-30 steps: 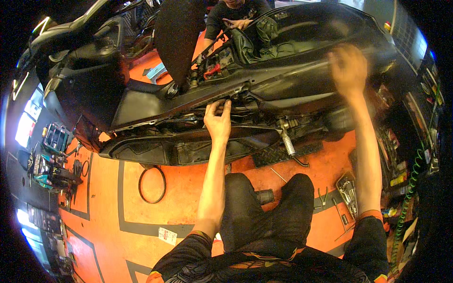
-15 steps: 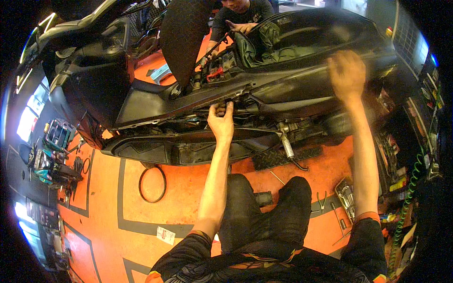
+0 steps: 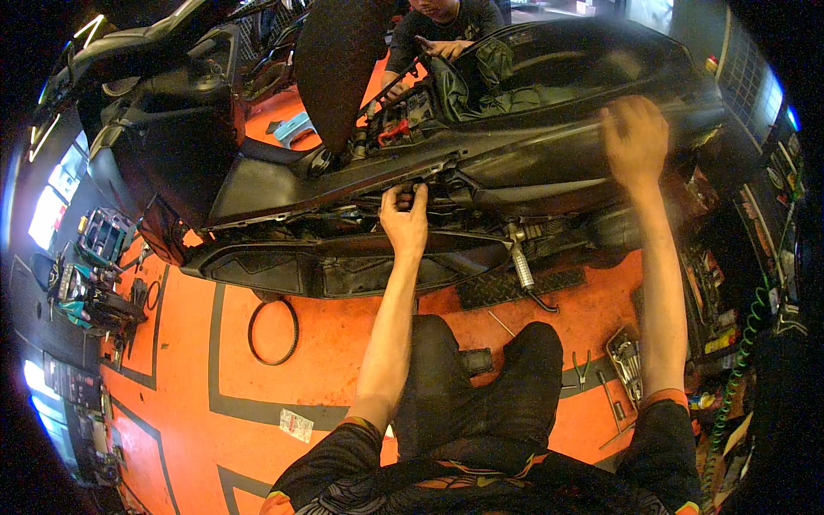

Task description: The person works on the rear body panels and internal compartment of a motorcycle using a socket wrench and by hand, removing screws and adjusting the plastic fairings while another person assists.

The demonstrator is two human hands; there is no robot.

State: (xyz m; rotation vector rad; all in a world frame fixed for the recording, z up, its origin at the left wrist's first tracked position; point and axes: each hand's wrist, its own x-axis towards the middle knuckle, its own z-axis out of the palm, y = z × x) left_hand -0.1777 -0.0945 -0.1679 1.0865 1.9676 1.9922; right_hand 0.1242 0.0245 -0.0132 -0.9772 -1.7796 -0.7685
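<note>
A black scooter (image 3: 283,184) with its side panels off stands across the orange floor in front of me. My left hand (image 3: 405,219) reaches into the open gap under the seat edge, fingers curled around a small dark part there. My right hand (image 3: 635,142) rests flat on the black rear body panel (image 3: 549,163), fingers spread. My knees in black trousers show below. What the left fingers pinch is too small to name.
Another person (image 3: 442,21) works from the far side of the scooter. A black rubber belt loop (image 3: 273,330) lies on the floor at left. Hand tools and a socket tray (image 3: 625,365) sit by my right knee. Tool racks (image 3: 90,275) line the left, a green coiled hose (image 3: 740,360) the right.
My left hand has slid a little up and right into the frame gap. My right hand stays on the rear panel. The view has shifted slightly.
</note>
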